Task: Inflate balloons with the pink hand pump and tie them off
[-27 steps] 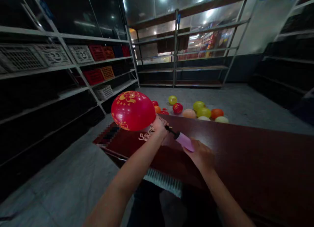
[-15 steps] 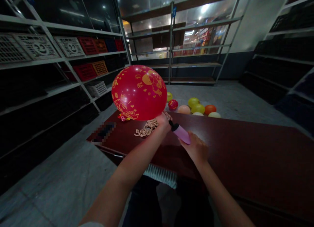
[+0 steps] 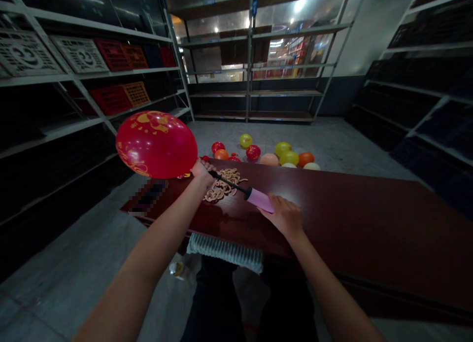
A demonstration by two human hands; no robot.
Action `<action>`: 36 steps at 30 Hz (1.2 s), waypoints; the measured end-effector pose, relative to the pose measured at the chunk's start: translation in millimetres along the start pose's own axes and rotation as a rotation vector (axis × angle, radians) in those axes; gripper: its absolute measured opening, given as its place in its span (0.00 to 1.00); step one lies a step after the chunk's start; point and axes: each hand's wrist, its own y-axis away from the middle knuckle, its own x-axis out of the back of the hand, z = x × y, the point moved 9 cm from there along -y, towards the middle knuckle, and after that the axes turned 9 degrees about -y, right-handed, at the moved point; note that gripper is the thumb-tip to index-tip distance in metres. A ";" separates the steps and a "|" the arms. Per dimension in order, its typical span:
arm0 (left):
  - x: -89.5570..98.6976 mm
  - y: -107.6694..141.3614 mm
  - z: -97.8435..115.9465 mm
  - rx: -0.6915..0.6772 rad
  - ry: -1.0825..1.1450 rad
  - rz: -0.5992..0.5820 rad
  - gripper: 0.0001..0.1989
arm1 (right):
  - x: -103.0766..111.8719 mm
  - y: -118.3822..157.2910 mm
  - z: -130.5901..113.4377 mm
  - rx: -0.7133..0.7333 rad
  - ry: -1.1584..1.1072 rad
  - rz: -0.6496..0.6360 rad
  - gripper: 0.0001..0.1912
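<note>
A large red balloon (image 3: 157,145) with yellow printed figures is inflated and points left from my left hand (image 3: 203,173). The fingers of that hand are closed round the balloon's neck, at the black end of a hand pump; the nozzle itself is hidden. My right hand (image 3: 284,215) is wrapped round the pink barrel of the balloon pump (image 3: 259,200). Between my hands the pump's thin black rod shows, drawn out. Beneath it, a heap of tan uninflated balloons (image 3: 221,187) lies on the dark red-brown table (image 3: 354,214).
Beyond the table's far edge, several inflated balloons (image 3: 288,158) rest on the floor. A blurred-out dark object (image 3: 150,196) lies at the table's left corner. Shelves with crates (image 3: 111,53) stand left, and a metal rack (image 3: 249,93) at the back. Pale ribbed fabric (image 3: 225,253) lies at the near edge.
My left hand and the red balloon have moved left, away from my right hand. The pump's rod has slid out of the pink barrel. My right hand has shifted slightly left.
</note>
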 end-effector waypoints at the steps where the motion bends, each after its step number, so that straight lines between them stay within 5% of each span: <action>1: 7.0 2.3 7.3 -0.010 0.009 0.046 0.20 | -1.1 -0.2 -0.5 0.000 -0.002 -0.014 0.20; 5: 16.1 17.2 17.8 -0.048 0.054 0.141 0.23 | -5.0 1.1 3.5 -0.023 -0.036 -0.052 0.20; 10: -11.5 35.5 3.8 -0.105 0.098 0.112 0.24 | 1.7 5.0 15.6 -0.077 -0.007 0.024 0.21; 20: -76.1 61.7 -85.4 -0.060 0.071 -0.037 0.25 | 1.2 2.7 24.0 -0.194 -0.023 0.006 0.21; 24: -67.3 64.7 -90.4 -0.057 0.066 0.003 0.26 | -6.2 1.9 24.4 -0.219 -0.078 -0.069 0.21; 36: -4.4 31.4 -53.7 0.009 0.047 0.190 0.22 | -12.3 -2.0 6.3 -0.093 -0.090 -0.186 0.24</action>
